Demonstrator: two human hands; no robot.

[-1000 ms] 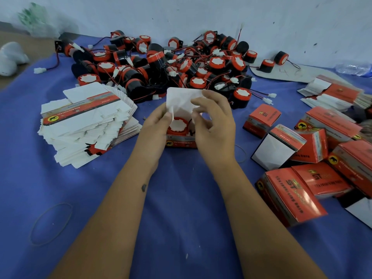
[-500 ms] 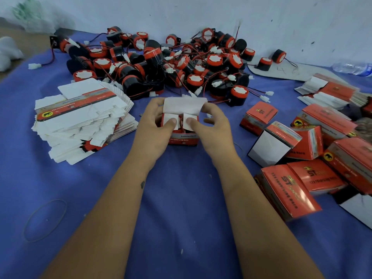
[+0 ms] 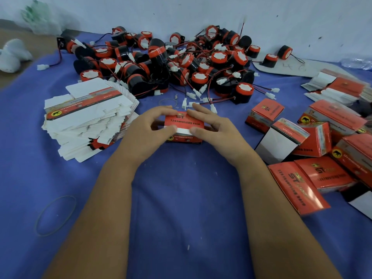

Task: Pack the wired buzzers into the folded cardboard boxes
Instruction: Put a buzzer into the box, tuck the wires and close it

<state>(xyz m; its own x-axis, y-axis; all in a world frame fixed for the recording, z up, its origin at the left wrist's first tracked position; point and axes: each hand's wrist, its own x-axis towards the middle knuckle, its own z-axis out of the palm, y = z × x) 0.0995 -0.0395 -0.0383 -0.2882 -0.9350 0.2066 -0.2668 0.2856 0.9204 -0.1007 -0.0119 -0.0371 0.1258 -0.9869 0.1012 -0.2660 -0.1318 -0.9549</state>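
Observation:
A red cardboard box (image 3: 184,123) stands on the blue cloth in front of me, its red lid folded down with a white tuck strip showing at the front edge. My left hand (image 3: 149,131) grips its left side, thumb on the strip. My right hand (image 3: 213,125) grips the right side, thumb also on the strip. The buzzer inside is hidden. A big pile of black and red wired buzzers (image 3: 181,63) lies beyond the box.
A stack of flat unfolded boxes (image 3: 88,115) lies at the left. Several closed red boxes (image 3: 314,150) crowd the right side, with more flat boxes (image 3: 338,87) behind them. A rubber band (image 3: 55,215) lies near left. A wall rises behind the pile.
The white side flaps were folded in over the buzzer, then the lid came down over them. Both hands moved from the flaps to the lid's front edge.

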